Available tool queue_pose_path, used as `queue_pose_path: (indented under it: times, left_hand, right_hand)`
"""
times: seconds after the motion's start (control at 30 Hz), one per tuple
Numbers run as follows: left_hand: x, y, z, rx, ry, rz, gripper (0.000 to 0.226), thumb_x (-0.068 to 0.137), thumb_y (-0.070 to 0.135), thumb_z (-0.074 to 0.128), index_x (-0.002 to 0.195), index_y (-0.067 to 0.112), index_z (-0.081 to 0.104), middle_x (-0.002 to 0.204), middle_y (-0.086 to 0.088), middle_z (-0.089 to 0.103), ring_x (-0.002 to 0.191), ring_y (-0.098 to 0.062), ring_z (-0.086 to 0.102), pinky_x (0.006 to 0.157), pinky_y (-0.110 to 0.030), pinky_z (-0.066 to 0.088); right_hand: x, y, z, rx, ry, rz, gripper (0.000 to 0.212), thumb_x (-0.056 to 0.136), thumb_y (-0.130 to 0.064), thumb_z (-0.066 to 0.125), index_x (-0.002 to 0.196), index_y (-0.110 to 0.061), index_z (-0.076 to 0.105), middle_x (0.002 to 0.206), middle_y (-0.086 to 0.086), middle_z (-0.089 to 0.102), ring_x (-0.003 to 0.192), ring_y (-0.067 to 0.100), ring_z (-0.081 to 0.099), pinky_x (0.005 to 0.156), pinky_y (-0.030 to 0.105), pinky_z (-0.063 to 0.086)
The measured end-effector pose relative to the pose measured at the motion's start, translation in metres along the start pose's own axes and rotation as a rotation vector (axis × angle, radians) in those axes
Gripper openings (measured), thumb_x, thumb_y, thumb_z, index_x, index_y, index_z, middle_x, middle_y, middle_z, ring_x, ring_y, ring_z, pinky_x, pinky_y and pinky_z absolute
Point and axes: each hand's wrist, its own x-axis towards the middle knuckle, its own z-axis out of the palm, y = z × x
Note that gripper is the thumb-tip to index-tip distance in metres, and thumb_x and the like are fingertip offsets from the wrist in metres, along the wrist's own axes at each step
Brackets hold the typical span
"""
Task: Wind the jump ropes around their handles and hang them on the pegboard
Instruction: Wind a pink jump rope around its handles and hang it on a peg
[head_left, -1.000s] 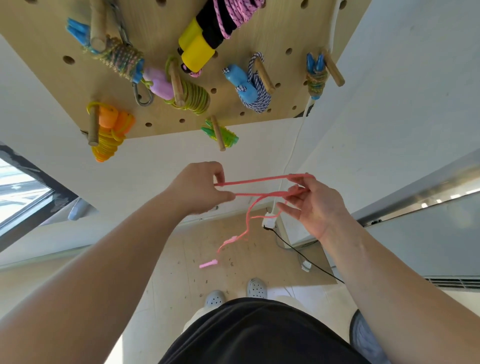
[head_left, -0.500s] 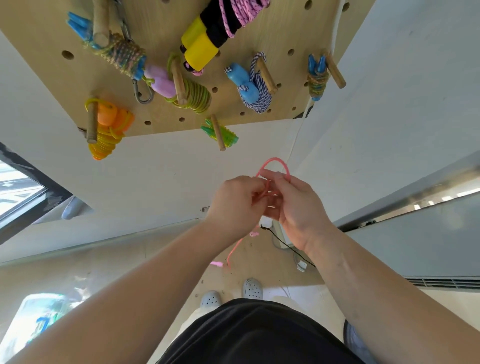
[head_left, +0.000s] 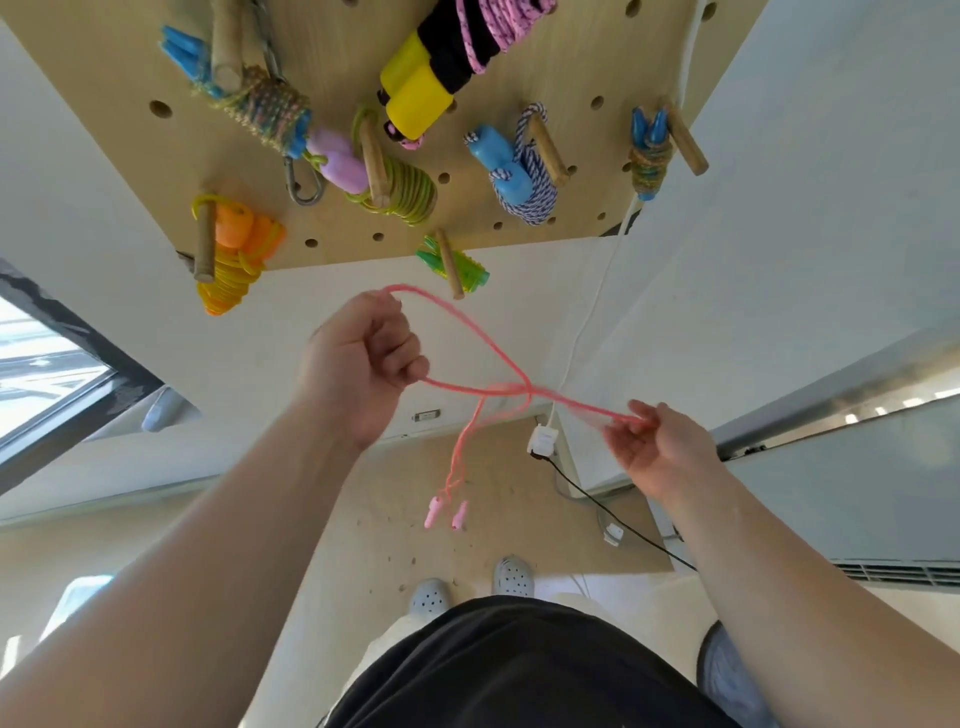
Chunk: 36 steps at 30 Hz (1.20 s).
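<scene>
A thin pink jump rope (head_left: 483, 353) is stretched between my two hands below the wooden pegboard (head_left: 571, 62). My left hand (head_left: 363, 364) grips one loop of it in a fist. My right hand (head_left: 654, 447) pinches another loop at its fingertips. The strands cross in a loose knot (head_left: 511, 392) between the hands. Two strands hang down from there, and the two small pink handles (head_left: 445, 512) dangle side by side above the floor.
Several wound ropes hang on pegs: orange-yellow (head_left: 234, 249), green (head_left: 410, 192), blue-white (head_left: 519, 171), yellow-black (head_left: 431, 83), green handles (head_left: 457, 265). A white cable with a plug (head_left: 543, 441) runs down the wall. My shoes (head_left: 467, 587) stand on the wooden floor.
My hands were together at the rope half a second ago; they have now pulled apart, left up and left, right down and right, drawing the rope taut with a crossing in the middle.
</scene>
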Motion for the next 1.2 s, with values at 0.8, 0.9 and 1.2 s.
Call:
queue_pose_path:
  times: [0.8, 0.9, 1.2]
  left_hand:
    - [-0.013, 0.011, 0.057, 0.425, -0.72, -0.308, 0.072, 0.095, 0.054, 0.03, 0.097, 0.0, 0.076, 0.123, -0.025, 0.068, 0.046, -0.027, 0.056, 0.034, -0.026, 0.013]
    - [-0.009, 0.008, 0.074, 0.481, -0.723, -0.298, 0.071, 0.095, 0.051, 0.03, 0.097, -0.006, 0.071, 0.096, -0.019, 0.075, 0.04, -0.023, 0.052, 0.034, -0.026, 0.014]
    - [0.012, 0.036, 0.041, 1.019, 0.158, 0.051, 0.05, 0.102, 0.048, 0.048, 0.077, 0.01, 0.067, 0.056, -0.005, 0.05, 0.048, -0.016, 0.039, 0.053, -0.029, 0.031]
  right_hand:
    - [-0.006, -0.002, 0.019, -1.222, -0.753, -0.557, 0.063, 0.082, -0.057, 0.062, 0.143, -0.044, 0.048, 0.151, -0.014, 0.047, 0.143, 0.0, 0.035, 0.112, 0.024, 0.032]
    - [-0.047, 0.001, 0.047, -1.047, -0.909, -0.672, 0.017, 0.1, -0.031, 0.062, 0.11, -0.021, 0.072, 0.096, -0.014, 0.073, 0.089, -0.006, 0.064, 0.075, 0.012, 0.047]
    - [0.076, -0.004, -0.018, -1.468, -0.272, -0.723, 0.017, 0.095, -0.025, 0.064, 0.079, -0.023, 0.057, 0.069, -0.004, 0.062, 0.068, 0.021, 0.059, 0.058, 0.029, 0.038]
